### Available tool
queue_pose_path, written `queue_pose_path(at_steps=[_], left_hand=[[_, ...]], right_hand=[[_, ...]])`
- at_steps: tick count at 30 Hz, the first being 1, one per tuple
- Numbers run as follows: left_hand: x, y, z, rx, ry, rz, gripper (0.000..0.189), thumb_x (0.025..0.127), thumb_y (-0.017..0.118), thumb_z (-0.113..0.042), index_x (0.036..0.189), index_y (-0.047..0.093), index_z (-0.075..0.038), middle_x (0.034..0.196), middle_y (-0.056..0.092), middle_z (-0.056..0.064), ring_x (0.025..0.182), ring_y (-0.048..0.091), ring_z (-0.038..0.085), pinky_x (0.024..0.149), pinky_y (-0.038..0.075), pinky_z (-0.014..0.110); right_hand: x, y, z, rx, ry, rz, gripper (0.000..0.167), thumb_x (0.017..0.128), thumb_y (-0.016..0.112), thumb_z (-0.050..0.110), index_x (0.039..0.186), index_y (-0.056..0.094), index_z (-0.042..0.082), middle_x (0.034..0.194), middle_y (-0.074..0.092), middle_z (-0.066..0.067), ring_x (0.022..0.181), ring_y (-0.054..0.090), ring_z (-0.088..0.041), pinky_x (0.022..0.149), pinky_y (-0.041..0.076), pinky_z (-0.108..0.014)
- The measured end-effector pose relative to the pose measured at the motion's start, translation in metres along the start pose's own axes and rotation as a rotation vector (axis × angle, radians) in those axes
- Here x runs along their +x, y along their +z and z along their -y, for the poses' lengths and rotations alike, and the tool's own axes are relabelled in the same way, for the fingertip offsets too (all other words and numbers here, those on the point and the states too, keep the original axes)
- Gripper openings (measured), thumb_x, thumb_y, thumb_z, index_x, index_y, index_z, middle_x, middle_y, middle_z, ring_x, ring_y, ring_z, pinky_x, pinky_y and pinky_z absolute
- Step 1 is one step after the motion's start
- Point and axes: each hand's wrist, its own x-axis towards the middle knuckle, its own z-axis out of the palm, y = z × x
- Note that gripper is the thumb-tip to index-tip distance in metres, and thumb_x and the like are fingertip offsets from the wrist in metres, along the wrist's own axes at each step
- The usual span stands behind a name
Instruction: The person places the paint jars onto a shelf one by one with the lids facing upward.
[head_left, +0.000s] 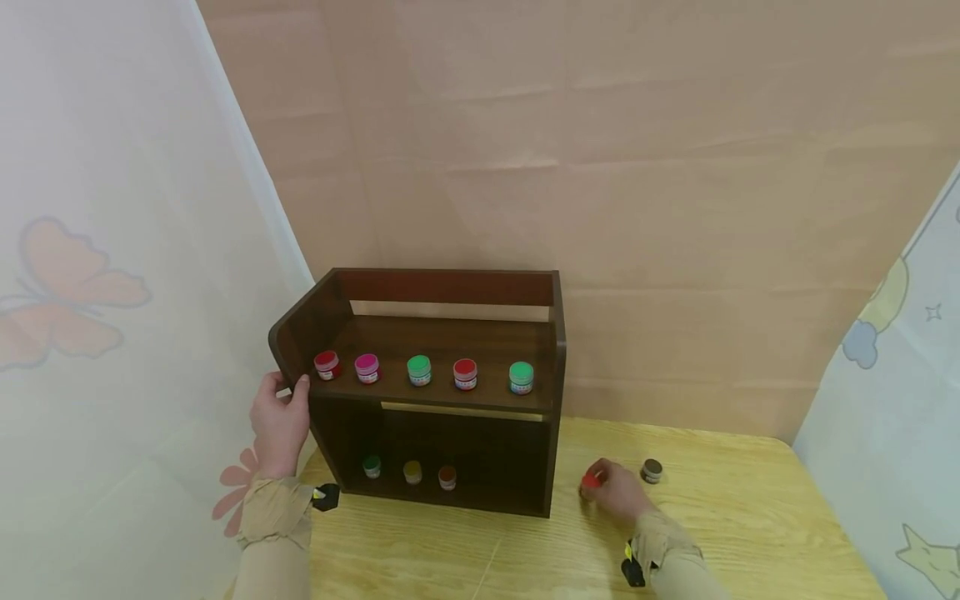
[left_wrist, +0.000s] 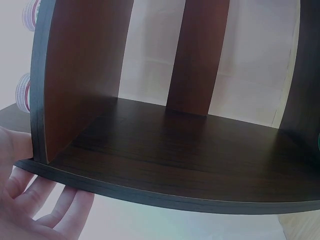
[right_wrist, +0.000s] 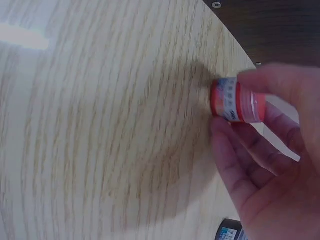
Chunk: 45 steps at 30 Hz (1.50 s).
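Note:
A dark brown two-tier shelf point(head_left: 457, 333) stands on the table. My left hand point(head_left: 279, 425) grips the edge of its left side panel, thumb on the front and fingers around the outer face point(left_wrist: 50, 200). To the right of the shelf, my right hand point(head_left: 621, 493) pinches a small red paint jar point(right_wrist: 230, 100) between thumb and fingers, just over or on the tabletop; contact is unclear. Beside that hand is a dark-lidded paint jar point(head_left: 652, 471), partly visible in the right wrist view.
Several paint jars line the upper tier's front, among them a magenta jar point(head_left: 367, 368) and a green jar point(head_left: 521, 377). On the lower tier sit a dark green jar point(head_left: 372, 466), a yellow jar point(head_left: 412, 472) and a brown jar point(head_left: 447, 477). Curtains flank the wooden table point(head_left: 720, 508).

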Motion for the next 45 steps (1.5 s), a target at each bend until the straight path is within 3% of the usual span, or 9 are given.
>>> queue_pose_path(at_steps=[7, 13, 25, 36, 45], left_hand=[[-0.001, -0.001, -0.001, 0.002, -0.003, -0.002, 0.03, 0.103, 0.059, -0.024, 0.117, 0.06, 0.003, 0.115, 0.065, 0.021, 0.094, 0.069, 0.04, 0.063, 0.038, 0.006], [-0.001, 0.0, -0.003, 0.003, -0.002, -0.005, 0.031, 0.103, 0.059, -0.025, 0.117, 0.06, 0.003, 0.116, 0.065, 0.022, 0.094, 0.069, 0.041, 0.063, 0.038, 0.006], [0.0, 0.0, -0.001, -0.002, -0.014, 0.004, 0.033, 0.104, 0.058, -0.028, 0.118, 0.06, 0.002, 0.117, 0.065, 0.02, 0.095, 0.069, 0.038, 0.064, 0.039, 0.007], [-0.001, -0.001, -0.002, 0.0, -0.019, 0.008, 0.033, 0.104, 0.058, -0.028, 0.119, 0.06, 0.002, 0.117, 0.064, 0.021, 0.094, 0.068, 0.039, 0.065, 0.039, 0.006], [-0.001, -0.001, -0.003, 0.004, -0.021, 0.011, 0.034, 0.104, 0.058, -0.028, 0.119, 0.06, 0.002, 0.118, 0.065, 0.021, 0.097, 0.069, 0.041, 0.065, 0.038, 0.006]], right_hand=[[-0.007, -0.002, 0.007, 0.021, -0.082, 0.138, 0.017, 0.084, 0.074, 0.011, 0.094, 0.062, 0.004, 0.074, 0.061, 0.001, 0.06, 0.051, -0.013, 0.056, 0.042, -0.029], [-0.009, 0.005, 0.003, 0.03, -0.133, 0.148, 0.011, 0.089, 0.07, 0.006, 0.096, 0.061, 0.004, 0.071, 0.061, 0.001, 0.054, 0.048, -0.01, 0.052, 0.04, -0.026], [-0.016, 0.015, -0.002, 0.105, -0.1, 0.068, 0.022, 0.084, 0.076, -0.001, 0.103, 0.064, -0.002, 0.088, 0.064, -0.006, 0.074, 0.059, -0.018, 0.06, 0.05, -0.027], [-0.021, 0.021, -0.005, 0.162, -0.067, 0.021, 0.026, 0.084, 0.075, -0.007, 0.107, 0.061, -0.006, 0.089, 0.066, -0.007, 0.068, 0.062, -0.017, 0.056, 0.052, -0.027], [-0.02, 0.016, 0.004, 0.115, -0.002, -0.104, 0.033, 0.08, 0.083, -0.001, 0.107, 0.065, 0.001, 0.101, 0.065, -0.008, 0.074, 0.06, -0.014, 0.066, 0.052, -0.027]])
